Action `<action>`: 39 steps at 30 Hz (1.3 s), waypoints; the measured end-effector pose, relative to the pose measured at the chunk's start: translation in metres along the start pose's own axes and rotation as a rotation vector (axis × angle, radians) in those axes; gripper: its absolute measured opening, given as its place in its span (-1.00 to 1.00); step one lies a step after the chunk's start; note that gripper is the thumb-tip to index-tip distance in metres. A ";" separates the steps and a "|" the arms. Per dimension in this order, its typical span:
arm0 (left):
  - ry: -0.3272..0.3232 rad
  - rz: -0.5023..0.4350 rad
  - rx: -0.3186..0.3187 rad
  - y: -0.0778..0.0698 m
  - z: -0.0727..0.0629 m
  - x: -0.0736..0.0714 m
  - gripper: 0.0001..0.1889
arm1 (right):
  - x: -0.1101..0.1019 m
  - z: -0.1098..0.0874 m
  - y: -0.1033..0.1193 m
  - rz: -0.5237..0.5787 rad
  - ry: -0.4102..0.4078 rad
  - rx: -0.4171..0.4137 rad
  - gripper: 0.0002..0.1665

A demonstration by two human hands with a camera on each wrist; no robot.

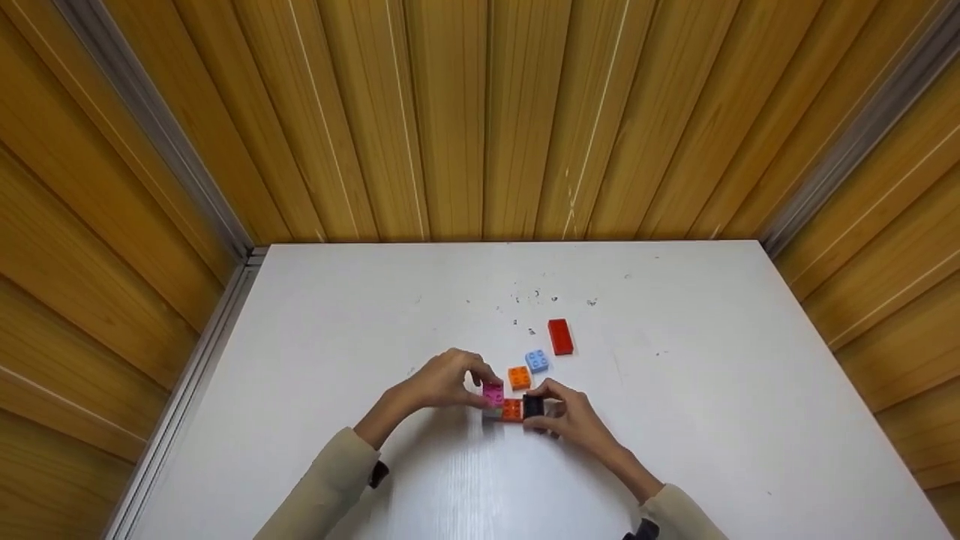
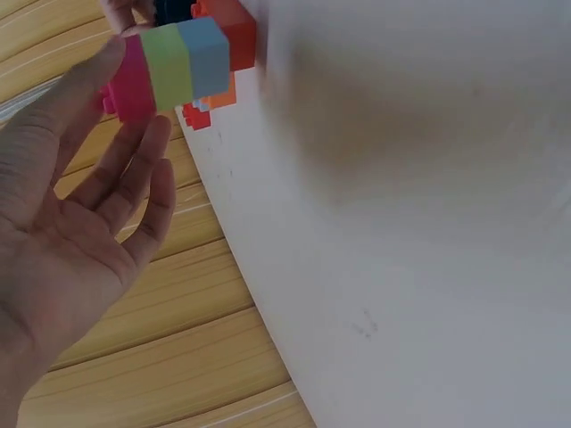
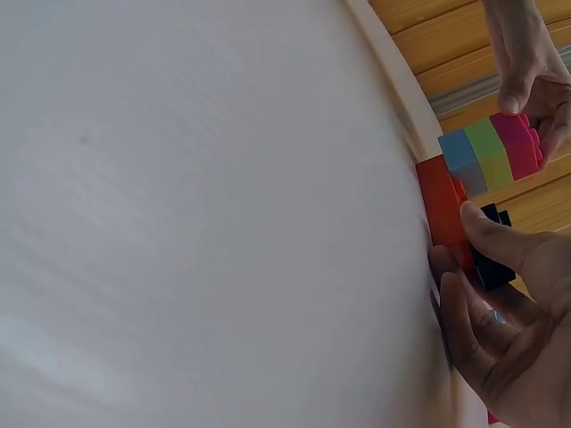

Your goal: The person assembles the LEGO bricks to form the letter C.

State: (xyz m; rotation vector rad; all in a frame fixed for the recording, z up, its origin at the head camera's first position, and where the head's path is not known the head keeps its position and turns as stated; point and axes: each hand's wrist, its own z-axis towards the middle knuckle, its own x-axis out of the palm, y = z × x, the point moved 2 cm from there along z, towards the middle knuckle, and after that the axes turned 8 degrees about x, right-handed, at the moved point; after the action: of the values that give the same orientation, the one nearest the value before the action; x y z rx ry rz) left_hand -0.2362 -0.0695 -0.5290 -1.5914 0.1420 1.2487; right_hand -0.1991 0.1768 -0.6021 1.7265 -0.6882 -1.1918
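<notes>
My left hand [image 1: 448,381] pinches the pink brick [image 2: 134,82] at the top of a small stack. Beneath the pink one come a yellow-green brick [image 2: 169,67] and a blue brick [image 2: 205,59]. The stack's blue end meets one end of a long orange-red brick [image 3: 439,201] on the table; whether it is pressed fully on, I cannot tell. At that brick's other end sits a black brick [image 1: 533,406], gripped between the thumb and fingers of my right hand [image 1: 574,417]. Studs show on the orange-red brick between the two hands.
Just beyond the hands lie a loose orange brick [image 1: 519,377] and a light blue brick [image 1: 537,361]. Farther back is a longer red brick [image 1: 560,337]. The white table [image 1: 337,315] meets wood-look panel walls [image 1: 450,120] at the back and sides.
</notes>
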 end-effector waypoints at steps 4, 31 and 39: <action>-0.012 -0.087 0.032 0.008 0.019 -0.011 -0.70 | -0.002 0.001 0.001 -0.009 0.006 -0.005 -0.60; 0.046 -0.096 -0.054 0.047 0.091 0.024 -0.70 | -0.001 0.000 0.003 -0.055 -0.012 -0.005 -0.62; -0.062 -0.118 -0.169 0.063 0.085 0.011 -0.74 | -0.003 -0.002 0.002 -0.063 -0.018 -0.018 -0.64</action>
State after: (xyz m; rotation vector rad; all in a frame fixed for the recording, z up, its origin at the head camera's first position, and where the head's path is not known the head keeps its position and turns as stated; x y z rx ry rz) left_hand -0.3251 -0.0263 -0.5689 -1.6770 -0.0980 1.2428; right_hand -0.1989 0.1791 -0.5984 1.7348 -0.6362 -1.2546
